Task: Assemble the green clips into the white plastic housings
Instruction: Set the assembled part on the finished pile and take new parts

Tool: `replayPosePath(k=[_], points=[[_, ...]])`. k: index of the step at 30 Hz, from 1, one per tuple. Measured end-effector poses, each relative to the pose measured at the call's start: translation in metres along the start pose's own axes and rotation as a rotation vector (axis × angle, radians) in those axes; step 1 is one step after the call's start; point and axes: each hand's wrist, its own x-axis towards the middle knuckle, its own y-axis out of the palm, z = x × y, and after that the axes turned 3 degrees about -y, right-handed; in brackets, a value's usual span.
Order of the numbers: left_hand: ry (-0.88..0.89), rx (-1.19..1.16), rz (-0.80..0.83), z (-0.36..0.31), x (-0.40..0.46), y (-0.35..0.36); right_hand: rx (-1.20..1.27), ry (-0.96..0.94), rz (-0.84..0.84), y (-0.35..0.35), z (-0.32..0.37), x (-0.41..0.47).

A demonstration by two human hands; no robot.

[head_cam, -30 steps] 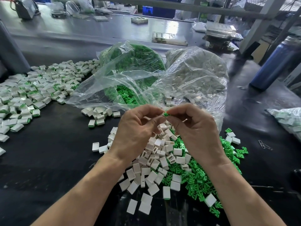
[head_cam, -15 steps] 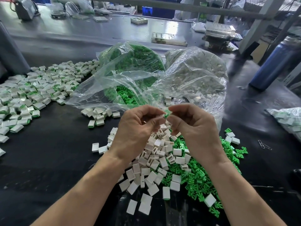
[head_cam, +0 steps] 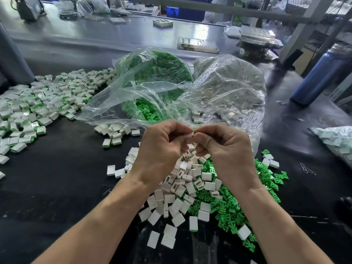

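Note:
My left hand (head_cam: pixel 162 149) and my right hand (head_cam: pixel 226 147) meet fingertip to fingertip above the heap, both pinching one small white housing (head_cam: pixel 191 134). No green shows on that piece; the fingers hide most of it. Below the hands lies a heap of loose white housings (head_cam: pixel 182 187) and, to its right, a spread of loose green clips (head_cam: pixel 234 210). Behind stand two clear plastic bags, one holding green clips (head_cam: pixel 158 73), the other white housings (head_cam: pixel 228 86).
A wide pile of housings with green showing (head_cam: pixel 38 105) covers the left of the black table (head_cam: pixel 57 187). A small group (head_cam: pixel 114 134) lies near the bag mouth. A blue bottle (head_cam: pixel 322 73) stands at right, another bag of parts (head_cam: pixel 339 140) at the right edge, paper clips (head_cam: pixel 307 169) nearby.
A green clip was visible between my fingertips a second ago; now only a white housing shows there. My hands have stayed close together in the same place.

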Motion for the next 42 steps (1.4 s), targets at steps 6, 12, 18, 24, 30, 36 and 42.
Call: replayPosePath(k=[6,12,18,24,30,36,42], points=[[0.017,-0.045,-0.007,-0.004,0.001,-0.002,0.103,0.045,-0.032,0.002,0.003,-0.002],[0.025,-0.036,-0.015,-0.007,0.0,0.005,0.285,0.157,-0.067,0.003,0.006,0.001],[0.054,0.019,0.015,-0.012,0.001,0.012,0.328,0.275,0.029,0.012,0.006,0.0],[0.052,-0.03,0.078,-0.018,-0.001,0.026,0.334,0.361,-0.056,0.015,0.005,0.001],[0.027,-0.068,0.103,-0.017,-0.003,0.029,0.307,0.309,-0.122,0.018,0.004,-0.001],[-0.001,-0.105,0.094,-0.017,-0.006,0.031,0.279,0.252,-0.189,0.023,-0.002,-0.001],[-0.002,-0.103,0.09,-0.016,-0.008,0.032,0.286,0.266,-0.234,0.027,-0.003,0.0]])
